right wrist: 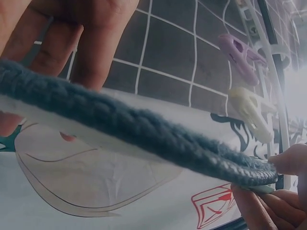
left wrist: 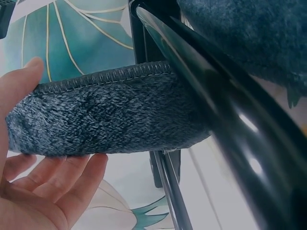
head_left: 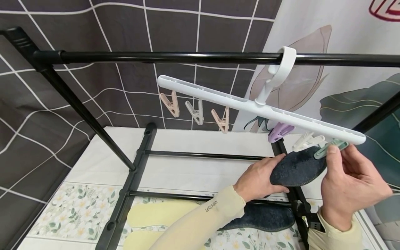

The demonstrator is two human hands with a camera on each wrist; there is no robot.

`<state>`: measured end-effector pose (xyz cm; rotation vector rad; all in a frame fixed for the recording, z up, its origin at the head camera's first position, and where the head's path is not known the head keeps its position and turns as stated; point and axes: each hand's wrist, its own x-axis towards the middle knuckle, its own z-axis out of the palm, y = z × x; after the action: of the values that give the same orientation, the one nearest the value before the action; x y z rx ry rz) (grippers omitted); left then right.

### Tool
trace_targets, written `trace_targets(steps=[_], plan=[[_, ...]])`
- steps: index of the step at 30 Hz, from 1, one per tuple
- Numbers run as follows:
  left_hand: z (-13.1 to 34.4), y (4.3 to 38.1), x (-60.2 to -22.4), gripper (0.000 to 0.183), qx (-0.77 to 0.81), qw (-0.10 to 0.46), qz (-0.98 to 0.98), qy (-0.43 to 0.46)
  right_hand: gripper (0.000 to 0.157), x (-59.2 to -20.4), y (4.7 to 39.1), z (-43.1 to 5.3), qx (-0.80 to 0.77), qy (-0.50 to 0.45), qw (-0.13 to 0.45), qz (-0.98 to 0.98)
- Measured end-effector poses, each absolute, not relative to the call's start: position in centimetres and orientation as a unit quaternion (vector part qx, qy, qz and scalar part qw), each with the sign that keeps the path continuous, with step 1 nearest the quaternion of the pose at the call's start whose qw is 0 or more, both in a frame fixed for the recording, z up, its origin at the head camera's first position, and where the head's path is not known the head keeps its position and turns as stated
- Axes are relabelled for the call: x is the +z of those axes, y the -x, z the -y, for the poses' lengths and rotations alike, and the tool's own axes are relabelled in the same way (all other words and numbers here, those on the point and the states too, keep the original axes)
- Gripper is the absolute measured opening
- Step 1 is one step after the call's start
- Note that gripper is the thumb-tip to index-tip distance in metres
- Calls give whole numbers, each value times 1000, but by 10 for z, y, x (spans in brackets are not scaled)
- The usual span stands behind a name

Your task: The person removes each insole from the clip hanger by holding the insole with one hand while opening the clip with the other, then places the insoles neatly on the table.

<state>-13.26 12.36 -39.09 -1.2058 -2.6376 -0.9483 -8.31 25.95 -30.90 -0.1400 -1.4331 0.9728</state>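
A dark blue plush insole (head_left: 297, 170) is held up below the right end of a white clip hanger (head_left: 243, 103). My left hand (head_left: 257, 178) grips its left end, fingers behind and thumb at the lower edge; the left wrist view shows thumb and fingers on opposite edges of the insole (left wrist: 105, 115). My right hand (head_left: 350, 187) pinches the green clip (head_left: 321, 152) at the hanger's end, whose tip overlaps the insole's upper right edge. In the right wrist view the insole (right wrist: 139, 127) appears edge-on, stitched along its rim.
The hanger hooks over a black rail (head_left: 187, 57). It also carries pink, white and purple clips (head_left: 280, 132). A second dark insole (head_left: 265, 217) and yellow insoles (head_left: 162, 212) lie low among the rack's crossbars (head_left: 200, 155). A gridded dark curtain (head_left: 125, 31) hangs behind.
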Motion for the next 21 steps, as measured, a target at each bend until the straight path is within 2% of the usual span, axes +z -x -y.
trace_targets(steps=[21], plan=[[-117, 133, -395, 94, -308, 52, 862, 399, 20, -309, 82, -259, 421, 67, 644, 635]])
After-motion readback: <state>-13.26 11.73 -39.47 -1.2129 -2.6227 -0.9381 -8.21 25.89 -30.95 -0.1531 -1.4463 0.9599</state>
